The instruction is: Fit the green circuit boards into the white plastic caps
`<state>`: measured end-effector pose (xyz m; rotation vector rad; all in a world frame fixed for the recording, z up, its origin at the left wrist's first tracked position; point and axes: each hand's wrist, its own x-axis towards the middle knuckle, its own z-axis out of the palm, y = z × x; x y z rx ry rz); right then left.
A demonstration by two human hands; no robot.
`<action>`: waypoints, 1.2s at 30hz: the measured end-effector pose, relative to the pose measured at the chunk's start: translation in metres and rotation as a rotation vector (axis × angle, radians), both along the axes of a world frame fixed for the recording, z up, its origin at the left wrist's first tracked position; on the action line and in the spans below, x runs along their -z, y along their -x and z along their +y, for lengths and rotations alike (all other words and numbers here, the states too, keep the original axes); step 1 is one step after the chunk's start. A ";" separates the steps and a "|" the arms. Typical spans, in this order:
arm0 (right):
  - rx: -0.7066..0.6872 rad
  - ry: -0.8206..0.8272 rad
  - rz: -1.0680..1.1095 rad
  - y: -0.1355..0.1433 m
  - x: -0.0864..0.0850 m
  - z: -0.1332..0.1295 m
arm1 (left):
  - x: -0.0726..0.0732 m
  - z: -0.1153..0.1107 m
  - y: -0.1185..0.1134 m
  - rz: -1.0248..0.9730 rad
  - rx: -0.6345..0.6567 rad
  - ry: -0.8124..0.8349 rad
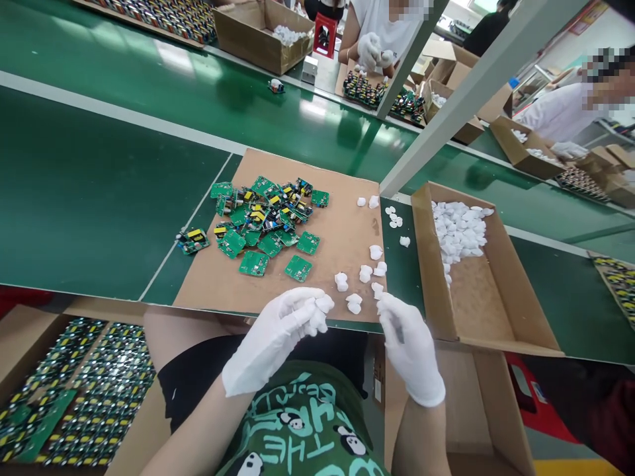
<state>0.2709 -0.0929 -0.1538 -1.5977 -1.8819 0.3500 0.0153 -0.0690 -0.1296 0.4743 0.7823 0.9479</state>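
Note:
My left hand (285, 330), in a white glove, is closed around a small crumpled white piece (322, 312) above the front edge of the cardboard sheet (342, 225). My right hand (411, 347), gloved too, has its fingertips pinched at another small white piece (378, 290) by the sheet's right edge. Between and beyond the hands lie several more loose white pieces (354, 303); their exact kind is too small to tell. A heap of green circuit boards (270, 218) with yellow and black components covers the sheet's left part.
To the right stands an open cardboard box (496, 297) with many white pieces. One circuit board (193, 241) lies left of the sheet. A slanted metal post (446, 112) rises behind. Boxes of boards (104, 390) sit low at left. Co-workers (377, 39) sit across the bench.

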 end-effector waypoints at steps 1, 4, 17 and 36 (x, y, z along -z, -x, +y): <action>-0.061 -0.057 -0.128 -0.003 0.005 0.001 | -0.001 0.000 0.000 -0.001 0.003 0.001; -0.168 -0.146 -0.368 -0.006 0.011 0.003 | -0.005 -0.001 -0.002 0.005 -0.005 -0.011; -0.268 -0.134 0.237 0.079 -0.017 0.005 | -0.010 -0.013 -0.019 0.208 -0.044 -0.156; -0.379 -0.127 0.226 0.077 -0.050 0.036 | -0.001 -0.009 -0.020 0.010 -0.076 -0.157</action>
